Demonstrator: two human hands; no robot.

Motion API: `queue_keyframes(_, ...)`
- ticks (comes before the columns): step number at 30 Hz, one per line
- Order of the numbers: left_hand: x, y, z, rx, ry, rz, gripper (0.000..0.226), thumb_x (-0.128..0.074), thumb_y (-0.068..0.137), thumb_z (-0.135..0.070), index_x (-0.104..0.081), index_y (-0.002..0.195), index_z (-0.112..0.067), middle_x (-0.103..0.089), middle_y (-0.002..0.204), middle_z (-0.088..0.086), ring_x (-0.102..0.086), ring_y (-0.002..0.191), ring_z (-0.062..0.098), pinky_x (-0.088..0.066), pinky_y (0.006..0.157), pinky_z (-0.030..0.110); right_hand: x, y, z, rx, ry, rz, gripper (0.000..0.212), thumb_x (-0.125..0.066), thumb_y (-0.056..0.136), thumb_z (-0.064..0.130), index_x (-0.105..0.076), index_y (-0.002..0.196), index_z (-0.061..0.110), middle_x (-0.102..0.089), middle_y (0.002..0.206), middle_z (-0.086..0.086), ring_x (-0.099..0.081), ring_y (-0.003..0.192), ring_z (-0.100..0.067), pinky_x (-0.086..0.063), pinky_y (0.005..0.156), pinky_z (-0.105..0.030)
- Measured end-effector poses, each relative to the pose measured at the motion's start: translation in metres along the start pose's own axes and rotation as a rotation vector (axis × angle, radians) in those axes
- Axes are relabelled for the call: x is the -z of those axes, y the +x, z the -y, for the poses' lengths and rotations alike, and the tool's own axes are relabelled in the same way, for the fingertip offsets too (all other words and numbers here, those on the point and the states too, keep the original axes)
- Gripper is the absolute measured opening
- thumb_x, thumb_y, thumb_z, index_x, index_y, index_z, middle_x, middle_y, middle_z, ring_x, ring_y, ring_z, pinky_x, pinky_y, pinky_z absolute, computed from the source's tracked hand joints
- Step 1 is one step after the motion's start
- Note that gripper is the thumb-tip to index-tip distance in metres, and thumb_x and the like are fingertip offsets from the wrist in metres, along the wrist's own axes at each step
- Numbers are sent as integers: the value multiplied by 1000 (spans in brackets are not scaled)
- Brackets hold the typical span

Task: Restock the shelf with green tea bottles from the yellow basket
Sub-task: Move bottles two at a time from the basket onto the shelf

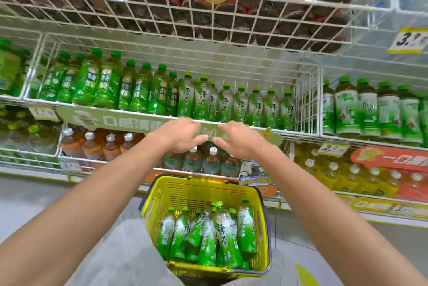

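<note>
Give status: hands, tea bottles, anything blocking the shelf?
Left hand and right hand both empty, open, at the shelf-edge sign. Green tea bottles all in yellow basket. Shelf row looks full along the front.

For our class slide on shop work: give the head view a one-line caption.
Both empty hands, left and right, reach at the shelf edge above a basket of tea bottles.

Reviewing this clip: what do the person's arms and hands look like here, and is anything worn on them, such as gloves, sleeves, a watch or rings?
Both forearms enter from the bottom corners and are bare as far as the frame shows; no sleeve edge is in view. The left hand and right hand wear no gloves. No watch, bracelet or ring shows on the visible sides. Light grey trousers show below.
</note>
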State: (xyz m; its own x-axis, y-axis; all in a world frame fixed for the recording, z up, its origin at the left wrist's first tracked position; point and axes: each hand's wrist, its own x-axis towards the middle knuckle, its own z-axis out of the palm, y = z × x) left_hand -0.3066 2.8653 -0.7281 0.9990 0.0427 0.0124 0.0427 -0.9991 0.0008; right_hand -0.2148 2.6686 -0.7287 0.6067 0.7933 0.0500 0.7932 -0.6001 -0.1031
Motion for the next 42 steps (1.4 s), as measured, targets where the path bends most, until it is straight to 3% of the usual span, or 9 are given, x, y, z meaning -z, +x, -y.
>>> queue_keyframes(9, -81, -14, 4, 48, -15, 202, 66, -35, 100, -62, -47, 143, -13, -55, 135, 17, -47, 130, 37, -43, 103, 47, -97, -17, 5, -18, 105, 174, 67, -41, 100, 60, -43, 150, 17, -51, 145, -12, -50, 131, -34, -47, 100, -47)
queue_keyframes(14, -146, -9, 5, 18, -76, 334, 63, -34, 101, -62, -53, 133, -11, -57, 130, 19, -51, 124, 37, -44, 99, 47, -161, -28, -9, -105, 138, 337, 59, -43, 99, 58, -51, 137, 14, -55, 138, -15, -53, 127, -35, -49, 96, -47)
queue_keyframes(19, -216, -9, -11, 10, -154, 513, 60, -34, 102, -59, -54, 129, -10, -56, 133, 21, -49, 127, 39, -44, 102, 48, -213, -50, -28, -264, 174, 495, 66, -44, 99, 61, -49, 142, 11, -50, 146, -15, -49, 133, -33, -46, 104, -47)
queue_keyframes(22, -251, -8, -25, 29, -217, 593, 59, -35, 101, -58, -55, 128, -9, -57, 132, 22, -51, 126, 40, -45, 100, 49, -237, -56, -29, -303, 181, 540, 67, -44, 97, 65, -55, 134, 11, -57, 136, -16, -57, 121, -33, -50, 94, -43)
queue_keyframes(27, -289, -2, -43, 59, -310, 683, 60, -36, 99, -58, -57, 128, -11, -59, 131, 20, -55, 123, 37, -47, 99, 48, -257, -52, -30, -331, 223, 483, 62, -54, 93, 60, -58, 127, 8, -62, 127, -15, -59, 118, -33, -51, 89, -41)
queue_keyframes(32, -316, 5, -50, 78, -375, 723, 49, -39, 101, -55, -58, 120, -15, -62, 121, 11, -57, 115, 28, -45, 92, 42, -268, -51, -37, -378, 391, 384, 51, -70, 85, 51, -64, 113, 9, -69, 112, -12, -63, 102, -30, -51, 81, -37)
queue_keyframes(37, -330, 17, -55, 132, -457, 722, 39, -40, 103, -49, -61, 111, -17, -61, 99, 4, -61, 98, 23, -48, 81, 38, -271, -57, -43, -403, 502, 325, 41, -75, 84, 48, -66, 106, 14, -66, 98, -5, -58, 88, -22, -37, 69, -28)
queue_keyframes(40, -335, 22, -60, 199, -522, 665, 36, -44, 101, -48, -63, 101, -18, -65, 100, 11, -64, 97, 31, -55, 84, 46, -273, -59, -49, -405, 531, 332, 39, -74, 83, 50, -64, 102, 17, -67, 92, -3, -61, 81, -22, -47, 67, -34)
queue_keyframes(42, -340, 22, -63, 234, -566, 616, 31, -50, 99, -45, -62, 90, -18, -63, 87, 8, -64, 89, 31, -55, 77, 42, -268, -60, -51, -416, 541, 342, 43, -76, 84, 46, -65, 109, 13, -70, 94, -6, -64, 83, -25, -53, 72, -38)
